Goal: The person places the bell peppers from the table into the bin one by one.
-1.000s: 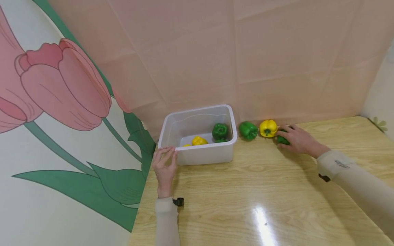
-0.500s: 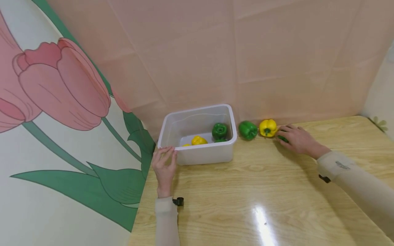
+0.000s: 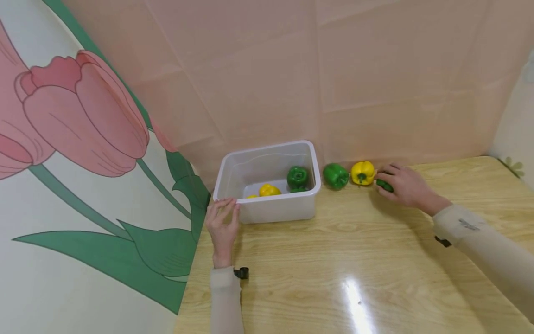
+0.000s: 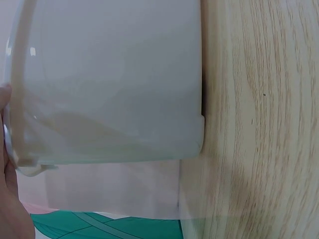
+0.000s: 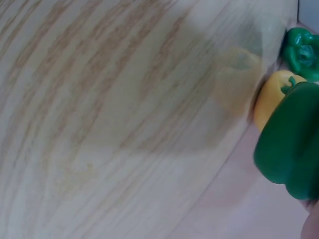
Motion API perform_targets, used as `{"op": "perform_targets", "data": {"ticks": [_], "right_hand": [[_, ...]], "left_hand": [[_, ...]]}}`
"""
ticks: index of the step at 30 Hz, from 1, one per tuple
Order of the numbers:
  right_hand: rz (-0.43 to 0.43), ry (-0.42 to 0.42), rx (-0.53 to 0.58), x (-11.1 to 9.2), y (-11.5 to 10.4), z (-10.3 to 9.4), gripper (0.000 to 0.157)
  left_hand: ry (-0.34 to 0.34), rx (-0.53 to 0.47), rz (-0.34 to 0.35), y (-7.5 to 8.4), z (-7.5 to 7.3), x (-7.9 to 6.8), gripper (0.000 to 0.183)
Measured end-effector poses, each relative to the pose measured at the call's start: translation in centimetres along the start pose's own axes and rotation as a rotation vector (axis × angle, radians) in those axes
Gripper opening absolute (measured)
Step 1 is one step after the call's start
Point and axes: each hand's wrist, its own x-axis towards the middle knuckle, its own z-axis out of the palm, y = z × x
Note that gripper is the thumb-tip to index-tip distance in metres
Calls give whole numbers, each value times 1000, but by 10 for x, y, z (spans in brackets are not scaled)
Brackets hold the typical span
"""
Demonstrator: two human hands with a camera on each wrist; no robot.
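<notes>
My right hand (image 3: 406,185) grips a green bell pepper (image 3: 384,185) at the right end of a short row, and the palm and fingers cover much of it. In the right wrist view this green pepper (image 5: 291,144) looms large, with a bit of finger (image 5: 311,226) below it. Directly left of it sits a yellow bell pepper (image 3: 362,173), then another green bell pepper (image 3: 335,176). At the near left corner of a white plastic bin (image 3: 277,211), my left hand (image 3: 222,227) holds the rim; in the left wrist view, fingers (image 4: 4,95) show at the rim.
Inside the bin lie yellow peppers (image 3: 269,190) and green peppers (image 3: 297,177). A pinkish sheet (image 3: 267,83) hangs behind the wooden table (image 3: 300,269). On the left stands a wall painted with tulips (image 3: 54,116).
My right hand has shifted slightly right and back, its fingers resettling round the green bell pepper. The left hand stays on the bin's rim.
</notes>
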Motion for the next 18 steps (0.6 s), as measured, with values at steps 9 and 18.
{"op": "perform_targets", "data": {"ticks": [9,18], "right_hand": [[-157,197,-69,8,-2,-7,71],[-221,264,-69,18,-8,-20,65]], "left_hand": [[4,-5,-4,0,0,-1,22],[0,8,-2,0,-1,-2,23]]}}
